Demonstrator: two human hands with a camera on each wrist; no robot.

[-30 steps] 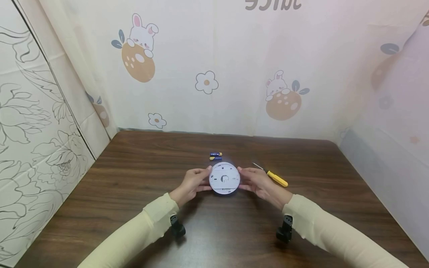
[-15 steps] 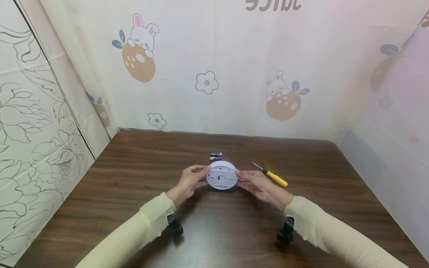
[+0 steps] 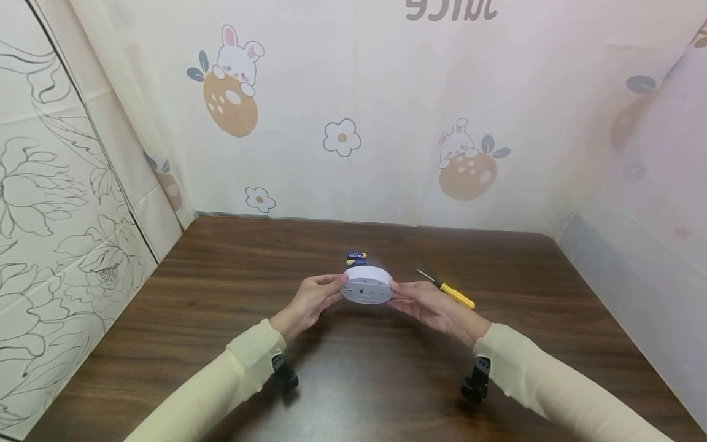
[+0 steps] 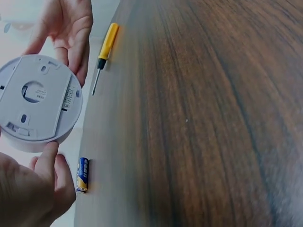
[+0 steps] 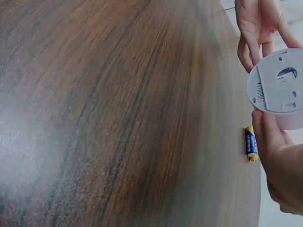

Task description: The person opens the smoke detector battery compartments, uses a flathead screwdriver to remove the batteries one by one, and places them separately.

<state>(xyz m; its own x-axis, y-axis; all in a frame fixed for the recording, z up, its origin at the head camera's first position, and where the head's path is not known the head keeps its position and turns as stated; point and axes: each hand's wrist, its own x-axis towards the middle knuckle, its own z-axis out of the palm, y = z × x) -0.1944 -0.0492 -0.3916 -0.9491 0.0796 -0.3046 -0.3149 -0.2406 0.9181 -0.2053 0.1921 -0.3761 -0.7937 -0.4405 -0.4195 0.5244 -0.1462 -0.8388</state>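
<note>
A white round smoke detector (image 3: 367, 287) is held up over the table between both hands, its flat back with a round central opening (image 4: 34, 91) facing the wrists. My left hand (image 3: 310, 302) pinches its left edge, thumb on the upper rim and fingers beneath. On the opposite edge, my right hand (image 3: 433, 306) grips it the same way. The detector is tilted, so its smooth side wall shows along the top in the head view. A printed label (image 5: 260, 92) lies beside the raised strip on its back.
Two blue and yellow batteries (image 3: 356, 263) lie just behind the detector. Right of them, a screwdriver (image 3: 457, 296) with a yellow handle rests on the dark wooden table (image 3: 232, 264). A printed curtain (image 3: 386, 80) hangs along the table's back edge.
The detector has tipped: its back faced the head camera nearly full on, and now looks like a narrow oval with the side wall showing. Both hands kept their grip.
</note>
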